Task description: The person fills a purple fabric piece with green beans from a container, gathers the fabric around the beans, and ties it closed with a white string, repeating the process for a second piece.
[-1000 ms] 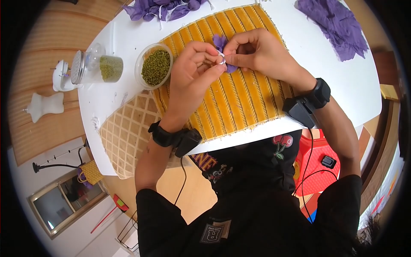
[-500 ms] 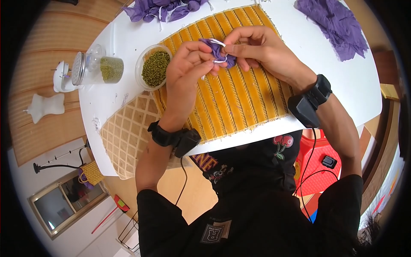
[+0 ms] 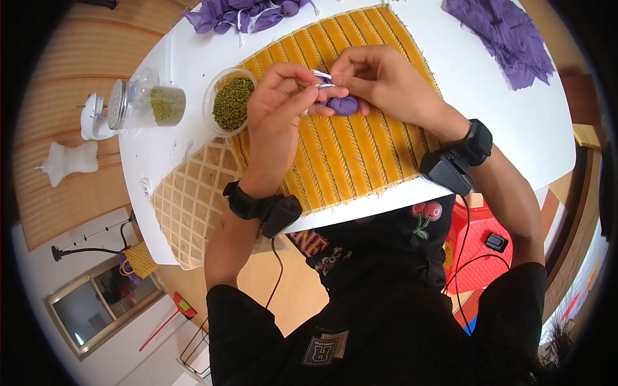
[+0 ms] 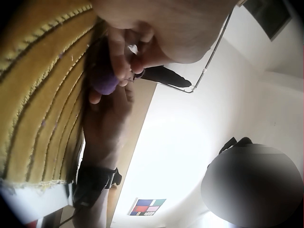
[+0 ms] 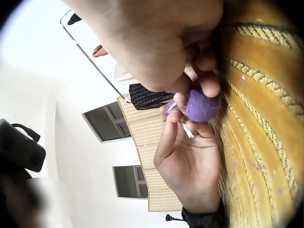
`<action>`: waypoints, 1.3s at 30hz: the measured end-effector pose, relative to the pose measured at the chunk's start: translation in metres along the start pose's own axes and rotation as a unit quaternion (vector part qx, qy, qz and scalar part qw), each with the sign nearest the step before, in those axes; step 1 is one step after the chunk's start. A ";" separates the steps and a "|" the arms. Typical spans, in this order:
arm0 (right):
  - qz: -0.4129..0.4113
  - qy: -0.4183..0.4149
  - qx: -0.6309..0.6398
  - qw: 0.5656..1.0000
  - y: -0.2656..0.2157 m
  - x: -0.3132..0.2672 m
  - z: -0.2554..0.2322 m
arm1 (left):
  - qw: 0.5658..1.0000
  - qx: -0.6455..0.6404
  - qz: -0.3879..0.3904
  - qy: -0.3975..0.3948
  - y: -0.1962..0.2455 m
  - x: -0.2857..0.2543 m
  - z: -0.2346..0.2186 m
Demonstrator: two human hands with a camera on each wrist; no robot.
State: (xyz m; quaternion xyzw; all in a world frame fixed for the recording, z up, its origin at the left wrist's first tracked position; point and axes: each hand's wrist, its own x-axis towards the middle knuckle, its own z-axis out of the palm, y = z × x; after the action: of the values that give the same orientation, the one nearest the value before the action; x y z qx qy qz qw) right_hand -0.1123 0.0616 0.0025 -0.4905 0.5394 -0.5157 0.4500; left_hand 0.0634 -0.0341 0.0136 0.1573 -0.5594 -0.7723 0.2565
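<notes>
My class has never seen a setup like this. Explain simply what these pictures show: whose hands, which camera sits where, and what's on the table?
There is no robot: a person works with a bare left hand and right hand. One camera, worn on the head, looks down at the table. The other two pictures come from the wrists, each looking close along its own hand.

Both hands pinch white string at a round purple bundle; fingers partly hide it. Underneath lies a yellow striped cloth. To its left are a clear bowl of green beans and a jar. More purple cloth lies at the far edge.
</notes>
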 end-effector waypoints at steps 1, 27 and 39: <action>0.007 0.016 -0.021 1.000 -0.001 -0.001 0.000 | 0.999 0.044 -0.012 0.011 0.000 0.000 0.002; 0.024 -0.033 0.148 0.988 -0.005 0.000 -0.006 | 0.992 0.126 -0.001 0.008 0.001 -0.001 0.002; 0.032 -0.047 0.094 0.994 -0.006 -0.004 0.007 | 0.962 0.264 0.060 0.021 0.012 -0.006 0.009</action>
State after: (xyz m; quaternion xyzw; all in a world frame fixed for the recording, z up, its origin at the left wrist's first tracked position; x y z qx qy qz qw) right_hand -0.1049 0.0652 0.0082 -0.4524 0.4820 -0.5256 0.5355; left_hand 0.0664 -0.0266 0.0276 0.2021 -0.7464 -0.5768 0.2633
